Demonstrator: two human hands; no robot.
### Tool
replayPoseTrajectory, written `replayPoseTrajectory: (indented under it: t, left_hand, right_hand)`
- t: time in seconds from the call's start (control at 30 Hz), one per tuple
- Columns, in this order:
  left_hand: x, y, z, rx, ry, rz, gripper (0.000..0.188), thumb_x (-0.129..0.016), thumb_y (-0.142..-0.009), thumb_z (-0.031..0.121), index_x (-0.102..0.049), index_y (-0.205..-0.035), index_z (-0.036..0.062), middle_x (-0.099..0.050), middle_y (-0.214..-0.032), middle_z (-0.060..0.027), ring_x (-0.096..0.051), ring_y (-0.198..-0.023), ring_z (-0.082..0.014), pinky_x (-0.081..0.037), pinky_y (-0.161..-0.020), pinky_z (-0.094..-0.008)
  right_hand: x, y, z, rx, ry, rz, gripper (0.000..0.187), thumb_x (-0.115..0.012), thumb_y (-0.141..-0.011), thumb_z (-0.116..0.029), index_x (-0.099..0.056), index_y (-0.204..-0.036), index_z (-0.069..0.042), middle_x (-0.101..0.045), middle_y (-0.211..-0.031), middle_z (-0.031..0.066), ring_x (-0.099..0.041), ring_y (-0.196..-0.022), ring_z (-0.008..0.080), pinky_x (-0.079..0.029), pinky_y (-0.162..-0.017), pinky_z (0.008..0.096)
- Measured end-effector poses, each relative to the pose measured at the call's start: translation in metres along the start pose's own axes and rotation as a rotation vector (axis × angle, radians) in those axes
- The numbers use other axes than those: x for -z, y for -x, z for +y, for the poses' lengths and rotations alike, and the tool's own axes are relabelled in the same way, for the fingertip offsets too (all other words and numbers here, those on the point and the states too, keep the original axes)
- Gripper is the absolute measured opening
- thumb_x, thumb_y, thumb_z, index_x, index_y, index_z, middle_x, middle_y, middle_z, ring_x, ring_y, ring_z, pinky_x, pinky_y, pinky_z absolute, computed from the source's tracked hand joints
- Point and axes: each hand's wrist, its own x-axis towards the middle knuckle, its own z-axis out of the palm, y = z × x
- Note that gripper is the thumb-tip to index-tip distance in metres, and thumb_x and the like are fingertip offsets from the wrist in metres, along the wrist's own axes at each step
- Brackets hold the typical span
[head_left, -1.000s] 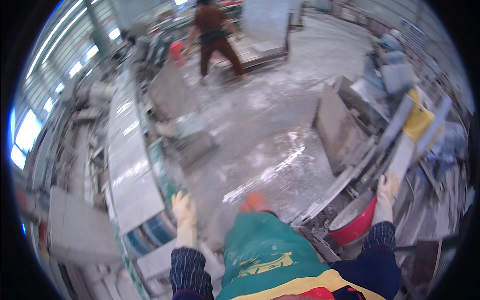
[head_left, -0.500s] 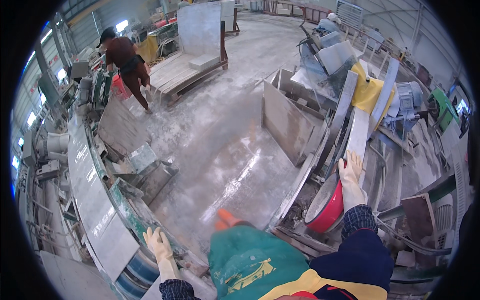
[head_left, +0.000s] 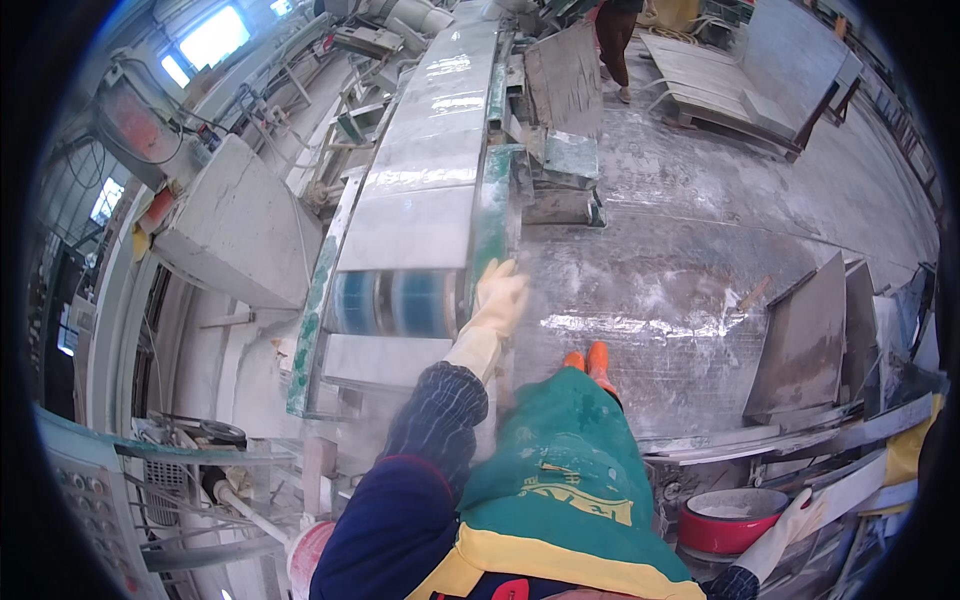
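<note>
Down to your right, your gloved right hand (head_left: 797,520) lies at the pale bar (head_left: 850,490), just beside the red tub (head_left: 733,522); whether its fingers clasp the bar, you cannot tell from here. Your gloved left hand (head_left: 502,297) is at the green rail (head_left: 494,205) along the right side of the conveyor, fingers loosely bent. No loose piece shows in it, but you cannot tell if it grips the rail. Level with that hand, just to its left, sit the blue rollers (head_left: 415,304). The nearest slab (head_left: 408,232) lies flat past them, ahead and to the left of your left hand and apart from it. Its longer side seems to run across the conveyor, and your left hand is much the nearer of the two. Beyond it, more slabs (head_left: 432,125) lie in a line leading away from you. Farther right, a co-worker (head_left: 617,45) is near a wooden pallet (head_left: 690,70).
</note>
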Motion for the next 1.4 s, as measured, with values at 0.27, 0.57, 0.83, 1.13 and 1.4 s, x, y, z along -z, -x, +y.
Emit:
replayPoseTrajectory:
  t: [0.27, 0.57, 0.83, 1.13, 1.4]
  left_hand:
    - [-0.012, 0.001, -0.013, -0.056, 0.049, 0.039, 0.025, -0.066, -0.084, 0.018, -0.075, -0.107, 0.0142, -0.061, -0.130, -0.0300, -0.051, -0.128, -0.0488, -0.033, -0.116, -0.0533]
    - [-0.019, 0.000, -0.013, 0.139, 0.277, -0.037, 0.029, -0.068, -0.086, 0.011, -0.072, -0.112, 0.0009, -0.047, -0.150, -0.0234, -0.035, -0.145, -0.0359, -0.041, -0.109, -0.0427]
    - [-0.011, -0.003, -0.008, -0.003, 0.212, 0.045, 0.022, -0.068, -0.083, 0.010, -0.075, -0.104, 0.0088, -0.063, -0.128, -0.0234, -0.052, -0.129, -0.0438, -0.039, -0.112, -0.0483]
    - [-0.001, 0.000, 0.003, -0.049, 0.066, 0.098, 0.023, -0.067, -0.085, 0.014, -0.075, -0.106, 0.0111, -0.067, -0.121, -0.0279, -0.057, -0.125, -0.0420, -0.034, -0.116, -0.0507]
    - [0.001, -0.001, 0.004, -0.065, 0.059, 0.094, 0.024, -0.067, -0.084, 0.015, -0.075, -0.106, 0.0110, -0.067, -0.120, -0.0269, -0.057, -0.126, -0.0413, -0.034, -0.116, -0.0503]
  right_hand:
    - [0.012, 0.008, -0.007, -0.018, 0.007, -0.047, 0.059, -0.055, -0.099, -0.044, -0.052, -0.146, -0.008, -0.053, -0.145, 0.0197, -0.048, -0.135, 0.0362, -0.035, -0.114, 0.0454]
    - [0.025, 0.018, -0.018, -0.015, 0.056, -0.048, 0.060, -0.055, -0.099, -0.045, -0.051, -0.146, -0.009, -0.052, -0.146, 0.0216, -0.046, -0.136, 0.0377, -0.034, -0.114, 0.0469]
    - [0.029, 0.024, -0.022, -0.028, 0.070, -0.055, 0.063, -0.054, -0.098, -0.050, -0.050, -0.148, -0.013, -0.052, -0.147, 0.0193, -0.047, -0.136, 0.0356, -0.035, -0.114, 0.0463]
    - [0.037, 0.033, -0.029, -0.012, 0.067, -0.042, 0.060, -0.052, -0.100, -0.050, -0.050, -0.148, -0.014, -0.052, -0.146, 0.0224, -0.048, -0.136, 0.0378, -0.035, -0.113, 0.0479]
    - [0.043, 0.042, -0.036, -0.007, 0.028, 0.005, 0.058, -0.054, -0.099, -0.049, -0.056, -0.143, -0.011, -0.056, -0.141, 0.0222, -0.051, -0.131, 0.0381, -0.037, -0.111, 0.0490]
